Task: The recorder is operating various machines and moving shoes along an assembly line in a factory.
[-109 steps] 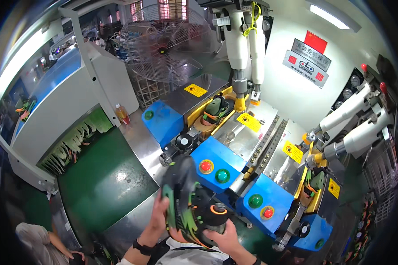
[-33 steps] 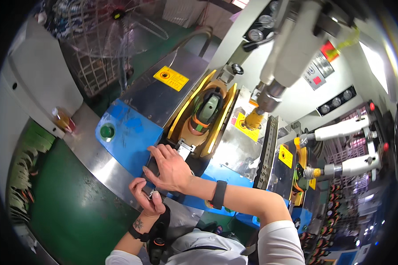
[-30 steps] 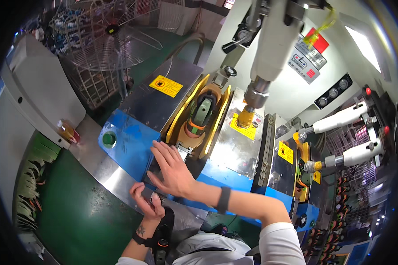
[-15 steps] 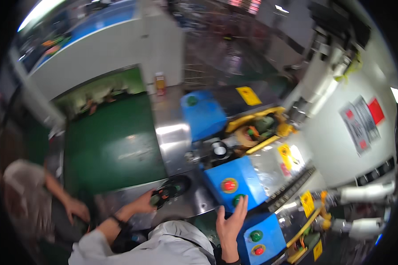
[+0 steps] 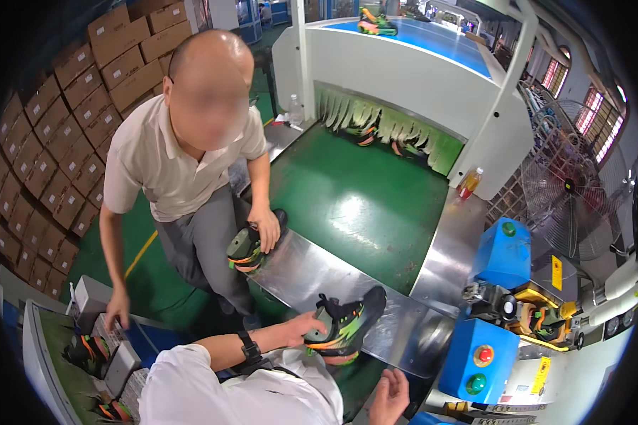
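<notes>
And here's the left hand (image 5: 308, 328), fingers closed on a black sports shoe with green and orange patches (image 5: 349, 327), gripping it by the grey-green insert at its opening! The shoe sits just right of that grip, its dark toe angled up and away, over the near edge of a shiny flat steel ledge (image 5: 308, 255); whether it touches the metal, I can't tell. Lower right of the grip, the right hand (image 5: 390, 398) is bare and open, thumb apart from loosely bent fingers, partly cut off by the lower edge.

Beyond the grip, past the ledge, lies a broad, glossy green conveyor belt (image 5: 354, 212). Up and left of the grip, a co-worker in a pale short-sleeved shirt (image 5: 181, 177) has one hand (image 5: 266, 225) on another black, green and orange shoe (image 5: 245, 248) (a close match, that one). Well right of the grip stands a blue metal control box (image 5: 462, 343), carrying a round red button (image 5: 483, 355) and a round green button (image 5: 476, 384).
</notes>
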Motion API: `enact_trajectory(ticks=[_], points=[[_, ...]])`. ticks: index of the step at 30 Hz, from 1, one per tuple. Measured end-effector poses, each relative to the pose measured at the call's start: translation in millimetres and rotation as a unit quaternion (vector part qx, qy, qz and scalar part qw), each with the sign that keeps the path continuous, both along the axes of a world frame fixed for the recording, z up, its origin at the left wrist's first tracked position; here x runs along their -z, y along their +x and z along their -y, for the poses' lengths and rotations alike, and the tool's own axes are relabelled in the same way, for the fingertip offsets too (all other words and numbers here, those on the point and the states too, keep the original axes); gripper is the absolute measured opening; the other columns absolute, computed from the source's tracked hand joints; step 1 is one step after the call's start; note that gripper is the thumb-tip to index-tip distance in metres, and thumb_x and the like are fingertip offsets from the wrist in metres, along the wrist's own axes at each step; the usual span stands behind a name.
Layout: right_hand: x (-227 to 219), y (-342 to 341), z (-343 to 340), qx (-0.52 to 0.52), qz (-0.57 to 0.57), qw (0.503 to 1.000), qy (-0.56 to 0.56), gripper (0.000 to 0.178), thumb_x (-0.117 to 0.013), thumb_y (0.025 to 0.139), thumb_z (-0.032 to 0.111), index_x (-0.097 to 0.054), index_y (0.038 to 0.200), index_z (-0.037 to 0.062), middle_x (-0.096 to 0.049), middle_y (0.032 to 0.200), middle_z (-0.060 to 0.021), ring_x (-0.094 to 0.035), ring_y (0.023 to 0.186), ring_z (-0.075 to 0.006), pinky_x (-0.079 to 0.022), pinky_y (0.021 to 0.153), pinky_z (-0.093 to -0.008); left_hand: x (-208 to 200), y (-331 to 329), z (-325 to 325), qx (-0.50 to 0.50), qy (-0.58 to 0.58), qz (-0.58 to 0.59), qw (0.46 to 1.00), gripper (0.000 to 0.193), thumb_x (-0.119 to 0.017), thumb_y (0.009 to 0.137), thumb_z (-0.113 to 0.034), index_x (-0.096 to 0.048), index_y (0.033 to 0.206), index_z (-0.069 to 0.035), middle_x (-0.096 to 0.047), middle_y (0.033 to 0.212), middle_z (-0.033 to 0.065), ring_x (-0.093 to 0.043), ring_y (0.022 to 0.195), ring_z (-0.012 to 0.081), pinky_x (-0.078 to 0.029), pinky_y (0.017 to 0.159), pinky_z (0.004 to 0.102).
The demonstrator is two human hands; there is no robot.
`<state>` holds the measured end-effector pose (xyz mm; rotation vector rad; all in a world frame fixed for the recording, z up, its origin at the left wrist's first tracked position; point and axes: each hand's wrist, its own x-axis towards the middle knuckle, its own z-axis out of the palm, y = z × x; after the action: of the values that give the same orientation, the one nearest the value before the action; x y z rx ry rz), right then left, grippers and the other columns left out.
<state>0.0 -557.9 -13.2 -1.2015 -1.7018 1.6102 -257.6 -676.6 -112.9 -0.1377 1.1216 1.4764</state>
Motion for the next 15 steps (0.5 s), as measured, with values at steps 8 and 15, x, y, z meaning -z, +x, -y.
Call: enact_trajectory(ticks=[8, 15], points=[[15, -101, -15, -0.017, 0.115, 0.993, 0.032, 0.036, -0.060, 0.092, 0.008, -0.052, 0.123, -0.0078, -0.065, 0.113, -0.0159, -0.062, 0.106, -0.0194, -0.047, 0.091, -0.0288, 31, -135, 73, -0.048, -0.087, -0.390, 0.916, 0.060, -0.060, 0.071, -0.002, -0.047, 0.129, -0.002, -0.062, 0.102, 0.0090, -0.058, 0.087, 0.0155, -0.048, 0.079, 0.0262], [17, -216, -11, -0.259, 0.162, 0.951, 0.049, 0.039, -0.057, 0.092, 0.014, -0.050, 0.127, -0.0029, -0.065, 0.115, -0.0213, -0.063, 0.110, -0.0285, -0.048, 0.092, -0.0344, 35, -194, 108, 0.064, -0.172, -0.549, 0.815, 0.070, -0.064, 0.069, -0.007, -0.043, 0.136, -0.003, -0.059, 0.118, 0.0182, -0.058, 0.113, 0.0290, -0.043, 0.098, 0.0357]])
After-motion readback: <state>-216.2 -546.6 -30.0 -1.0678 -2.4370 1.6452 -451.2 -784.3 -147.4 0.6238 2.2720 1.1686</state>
